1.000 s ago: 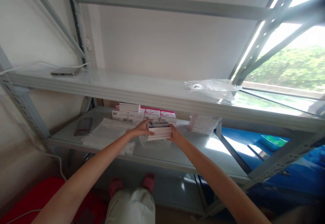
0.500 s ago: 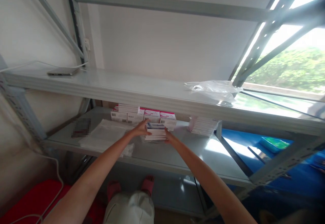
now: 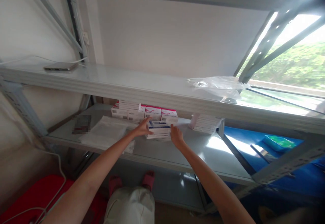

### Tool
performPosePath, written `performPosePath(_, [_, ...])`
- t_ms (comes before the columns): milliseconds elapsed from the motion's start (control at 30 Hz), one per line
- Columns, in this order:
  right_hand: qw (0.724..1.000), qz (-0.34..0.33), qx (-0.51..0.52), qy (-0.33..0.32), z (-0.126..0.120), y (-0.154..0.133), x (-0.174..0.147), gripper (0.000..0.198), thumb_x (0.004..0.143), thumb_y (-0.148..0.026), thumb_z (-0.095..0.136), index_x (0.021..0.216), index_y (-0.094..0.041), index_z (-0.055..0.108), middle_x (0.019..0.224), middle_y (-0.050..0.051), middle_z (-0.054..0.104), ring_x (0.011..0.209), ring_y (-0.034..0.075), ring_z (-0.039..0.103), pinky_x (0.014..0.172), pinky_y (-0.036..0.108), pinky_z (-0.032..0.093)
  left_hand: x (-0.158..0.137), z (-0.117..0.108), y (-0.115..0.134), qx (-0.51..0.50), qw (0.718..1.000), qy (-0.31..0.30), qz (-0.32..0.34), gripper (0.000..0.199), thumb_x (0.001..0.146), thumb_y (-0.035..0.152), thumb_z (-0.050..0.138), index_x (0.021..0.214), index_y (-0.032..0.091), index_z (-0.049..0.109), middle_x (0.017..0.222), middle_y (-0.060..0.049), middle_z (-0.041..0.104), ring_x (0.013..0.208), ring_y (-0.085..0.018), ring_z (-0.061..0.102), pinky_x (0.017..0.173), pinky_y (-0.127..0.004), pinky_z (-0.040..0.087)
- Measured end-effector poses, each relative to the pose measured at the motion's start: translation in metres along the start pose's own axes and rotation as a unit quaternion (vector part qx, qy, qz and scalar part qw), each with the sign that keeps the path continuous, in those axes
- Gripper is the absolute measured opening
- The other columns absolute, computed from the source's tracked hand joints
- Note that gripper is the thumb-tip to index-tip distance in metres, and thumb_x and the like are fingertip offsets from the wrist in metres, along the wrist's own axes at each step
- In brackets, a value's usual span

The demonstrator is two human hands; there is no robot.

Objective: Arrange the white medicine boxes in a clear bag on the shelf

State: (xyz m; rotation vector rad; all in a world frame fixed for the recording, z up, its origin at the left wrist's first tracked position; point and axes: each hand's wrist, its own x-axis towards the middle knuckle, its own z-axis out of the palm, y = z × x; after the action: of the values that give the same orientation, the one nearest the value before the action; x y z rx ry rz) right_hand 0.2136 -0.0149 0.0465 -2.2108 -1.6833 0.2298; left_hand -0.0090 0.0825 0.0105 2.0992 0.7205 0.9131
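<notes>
Our fingers lie flat against both ends of the small box stack [image 3: 159, 129] on the lower shelf [image 3: 203, 149]: left hand [image 3: 143, 128], right hand [image 3: 176, 136], arms outstretched. Since before, right hand shifted slightly right; stack unmoved.

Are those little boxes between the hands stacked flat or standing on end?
Stacked flat: the boxes lie one upon another, broad faces up.

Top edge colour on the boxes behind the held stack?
Pink on white boxes; head view.
</notes>
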Motion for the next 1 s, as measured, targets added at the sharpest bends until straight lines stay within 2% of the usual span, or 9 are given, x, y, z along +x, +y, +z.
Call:
performPosePath(67, [0.999,0.020,0.030,0.032,-0.001,0.000,0.006,0.041,0.081,-0.005,0.050,0.121,-0.013,0.058,0.113,0.024,0.062,0.112,0.035,0.057,0.094,0.050,0.041,-0.002,0.003,0.001,0.017,0.999,-0.004,0.032,0.094,0.061,0.031,0.081,0.142,0.025,0.035,0.147,-0.012,0.035,0.135,-0.026,0.035,0.112,-0.040,0.028])
performPosePath(233, [0.990,0.063,0.104,0.074,0.002,0.006,0.016,0.016,0.079,-0.008,0.053,0.083,-0.014,0.068,0.096,0.022,0.067,0.113,0.035,0.057,0.095,0.051,0.040,-0.005,0.009,-0.001,0.075,0.996,-0.023,0.050,0.097,0.065,0.034,0.079,0.146,0.023,0.027,0.146,-0.014,0.035,0.136,-0.030,0.033,0.113,-0.045,0.025])
performPosePath(367, [0.973,0.086,0.191,0.100,0.004,0.016,0.021,0.012,0.080,-0.022,0.056,0.079,-0.018,0.068,0.106,0.019,0.066,0.119,0.035,0.052,0.098,0.052,0.037,-0.010,0.008,0.004,0.106,0.993,-0.045,0.006,0.108,0.065,0.043,0.079,0.149,0.019,0.016,0.150,-0.019,0.024,0.139,-0.034,0.025,0.113,-0.049,0.022])
performPosePath(467, [0.951,0.091,0.282,0.092,0.001,0.018,0.029,0.019,0.080,-0.032,0.055,0.083,-0.019,0.069,0.105,0.014,0.068,0.113,0.031,0.056,0.094,0.045,0.042,-0.019,0.009,0.011,0.135,0.991,-0.010,0.006,0.112,0.059,0.047,0.083,0.147,0.018,0.020,0.149,-0.019,0.025,0.139,-0.035,0.023,0.112,-0.049,0.023])
performPosePath(533, [0.932,0.077,0.347,0.069,-0.002,0.015,0.034,0.026,0.082,-0.035,0.050,0.088,-0.018,0.069,0.098,0.012,0.070,0.102,0.027,0.062,0.087,0.040,0.047,-0.026,0.012,0.012,0.149,0.987,0.066,-0.011,0.090,0.069,0.047,0.076,0.140,0.017,0.031,0.141,-0.017,0.036,0.134,-0.031,0.033,0.110,-0.046,0.027])
performPosePath(633, [0.904,0.032,0.424,0.033,-0.003,0.008,0.035,0.033,0.081,-0.041,0.050,0.096,-0.019,0.068,0.098,0.008,0.070,0.093,0.022,0.065,0.083,0.034,0.049,-0.037,0.019,0.009,0.168,0.954,0.182,-0.167,0.033,0.094,0.035,0.043,0.122,0.017,0.048,0.122,-0.012,0.052,0.122,-0.024,0.045,0.105,-0.041,0.034])
performPosePath(700, [0.897,-0.018,0.441,0.007,0.000,0.004,0.031,0.034,0.076,-0.041,0.057,0.101,-0.021,0.068,0.102,0.006,0.070,0.095,0.021,0.064,0.088,0.034,0.047,-0.040,0.024,0.005,0.169,0.932,0.180,-0.265,0.026,0.096,0.023,0.033,0.106,0.016,0.056,0.108,-0.010,0.060,0.113,-0.023,0.053,0.099,-0.038,0.039])
performPosePath(833, [0.955,-0.145,0.259,-0.008,0.014,0.000,0.018,0.057,0.064,-0.038,0.074,0.118,-0.027,0.062,0.128,0.007,0.060,0.121,0.028,0.050,0.105,0.047,0.033,-0.038,0.030,0.002,0.156,0.936,0.102,-0.298,0.017,0.090,0.021,0.048,0.079,0.017,0.060,0.085,-0.008,0.067,0.091,-0.023,0.063,0.082,-0.031,0.045])
performPosePath(1000, [0.971,-0.239,-0.005,0.015,0.032,-0.002,0.012,0.072,0.071,-0.039,0.072,0.137,-0.032,0.045,0.143,0.006,0.047,0.136,0.028,0.033,0.114,0.057,0.004,-0.030,0.030,0.007,0.169,0.928,0.094,-0.319,0.013,0.091,0.025,0.049,0.092,0.017,0.060,0.091,-0.009,0.069,0.095,-0.024,0.064,0.080,-0.030,0.045])
